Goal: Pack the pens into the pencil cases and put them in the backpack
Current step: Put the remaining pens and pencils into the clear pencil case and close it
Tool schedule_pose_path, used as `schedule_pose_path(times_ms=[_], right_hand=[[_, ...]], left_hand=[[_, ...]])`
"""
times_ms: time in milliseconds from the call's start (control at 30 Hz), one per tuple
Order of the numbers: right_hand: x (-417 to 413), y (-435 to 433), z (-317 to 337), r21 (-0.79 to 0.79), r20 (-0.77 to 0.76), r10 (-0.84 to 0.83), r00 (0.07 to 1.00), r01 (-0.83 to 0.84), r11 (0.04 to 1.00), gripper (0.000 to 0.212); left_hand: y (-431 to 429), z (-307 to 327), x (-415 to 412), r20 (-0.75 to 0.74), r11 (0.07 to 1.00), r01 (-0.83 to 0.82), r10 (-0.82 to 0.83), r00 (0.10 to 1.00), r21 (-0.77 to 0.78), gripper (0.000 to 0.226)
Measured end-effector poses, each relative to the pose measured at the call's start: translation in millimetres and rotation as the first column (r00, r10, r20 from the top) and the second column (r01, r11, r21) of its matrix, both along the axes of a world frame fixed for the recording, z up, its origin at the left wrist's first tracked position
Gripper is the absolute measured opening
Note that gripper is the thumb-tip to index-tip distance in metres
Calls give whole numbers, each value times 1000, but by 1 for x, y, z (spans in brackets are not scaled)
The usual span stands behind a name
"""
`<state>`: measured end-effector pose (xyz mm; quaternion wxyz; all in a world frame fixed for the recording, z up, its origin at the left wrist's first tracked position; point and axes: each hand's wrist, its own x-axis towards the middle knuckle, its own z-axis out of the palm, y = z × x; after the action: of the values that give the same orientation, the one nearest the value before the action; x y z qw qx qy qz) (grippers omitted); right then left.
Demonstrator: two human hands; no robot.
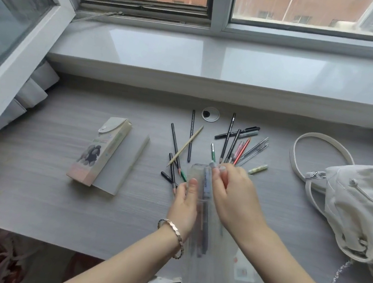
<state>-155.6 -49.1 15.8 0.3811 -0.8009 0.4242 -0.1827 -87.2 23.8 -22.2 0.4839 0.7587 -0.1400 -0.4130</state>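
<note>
On your streaky grey table (33, 193), a slouchy canvas backpack (360, 209) slumps at the right edge. Your left hand (185, 202) grips the soft clear pencil case (209, 273) at centre. Your right hand (233, 194) pinches a slim grey pen (206, 186) at its mouth, loose pens (191, 137) fanned beyond.

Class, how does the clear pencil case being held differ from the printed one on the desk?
The clear pencil case is see-through, holding a grey pen; the printed pencil case is opaque. The left hand grips the clear one; the printed one lies untouched, flap shut. Both are long and narrow.
</note>
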Motion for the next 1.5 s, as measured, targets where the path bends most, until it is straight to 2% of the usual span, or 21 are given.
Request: schedule_pose_path(times_ms=[67,167,333,433,533,600,667,700,767,833,933,1067,1167,1233,1300,1367,1433,1500], right_hand=[[3,3,1,-35,-55,-23,998,22,999,23],[5,5,0,-139,-245,-27,969,-7,990,28],[8,15,1,-268,-289,2,957,-83,960,30],[3,16,4,-225,-199,38,979,-83,971,29],[-7,3,9,-78,-12,-19,1000,18,997,32],[-10,-5,9,29,58,-69,996,68,997,23],[-8,-8,9,143,48,-76,996,69,987,7],[-6,-8,8,159,21,-54,998,50,986,20],[-2,-4,5,77,-30,22,999,-19,997,36],[1,2,6,-28,-32,58,998,-59,998,40],[1,9,8,-70,16,108,994,-107,992,33],[-5,11,8,-128,12,220,975,-217,968,17],[-12,8,3,-289,-41,347,937,-344,893,15],[-16,6,-4,-390,-91,364,927,-369,844,19],[-18,6,-8,-404,-111,369,923,-382,831,29],[-20,-4,-13,-347,-53,420,906,-411,843,33],[-23,-26,-19,-299,61,397,916,-363,883,23],[-26,-54,-30,-307,114,273,955,-228,924,10]], left_hand=[[-1,0,-3,27,1000,-7,7,1000,14,19],[-2,2,-8,41,999,-34,34,999,7,23],[-3,6,-15,13,995,-97,97,995,-13,42],[-7,6,-12,-45,986,-161,159,986,-35,33],[-6,8,-5,-11,994,-105,105,994,-17,24],[-3,6,-2,-6,997,-74,73,997,-19,22],[-3,5,0,-10,999,-41,41,999,-12,18],[-3,5,0,-14,999,-34,34,999,-15,22],[-5,6,-1,-25,998,-49,48,999,-41,34],[-5,4,-1,-60,997,-59,57,997,-45,33],[-6,1,0,-3,1000,31,-31,1000,3,43],[-4,-7,3,-23,999,29,-30,999,-24,49],[-5,-6,5,-48,995,-7,2,999,-104,45],[-6,0,7,-86,986,-10,-4,996,-169,35],[-8,3,10,-129,982,22,-46,991,-187,31],[-10,2,13,-109,985,60,-78,991,-164,36],[-14,-4,18,-56,989,102,-109,992,-110,37],[-18,-10,23,-43,991,116,-119,992,-62,35]])
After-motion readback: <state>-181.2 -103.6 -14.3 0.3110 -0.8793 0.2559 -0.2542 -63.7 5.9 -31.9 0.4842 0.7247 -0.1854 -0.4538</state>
